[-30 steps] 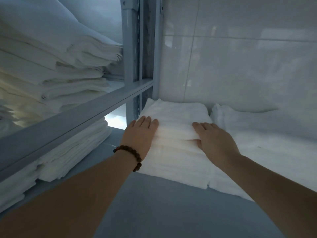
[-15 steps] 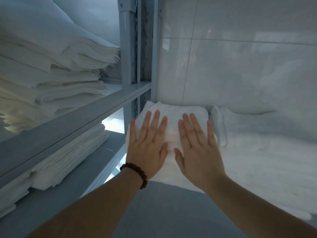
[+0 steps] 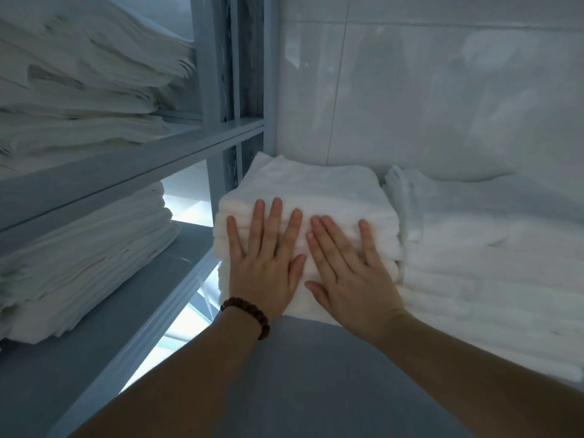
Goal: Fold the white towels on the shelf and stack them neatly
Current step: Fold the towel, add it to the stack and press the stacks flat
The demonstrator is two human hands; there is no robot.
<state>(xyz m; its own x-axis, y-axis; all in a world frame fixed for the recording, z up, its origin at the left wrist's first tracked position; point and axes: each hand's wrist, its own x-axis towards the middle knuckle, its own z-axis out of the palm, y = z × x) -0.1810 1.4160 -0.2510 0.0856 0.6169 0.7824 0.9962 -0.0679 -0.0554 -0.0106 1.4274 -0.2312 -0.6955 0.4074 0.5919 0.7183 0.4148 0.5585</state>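
Sliding back, left hand and right hand still flatten the towel stack.

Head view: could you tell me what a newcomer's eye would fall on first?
The left hand and right hand press flat, side by side, on a stack of folded white towels at the centre. A beaded bracelet circles the left wrist. More folded linen fills grey metal shelving at left.

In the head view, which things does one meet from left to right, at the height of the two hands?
Shelved towel pile, left hand, right hand, spread white towels. Both hands lie flat on the folded stack.
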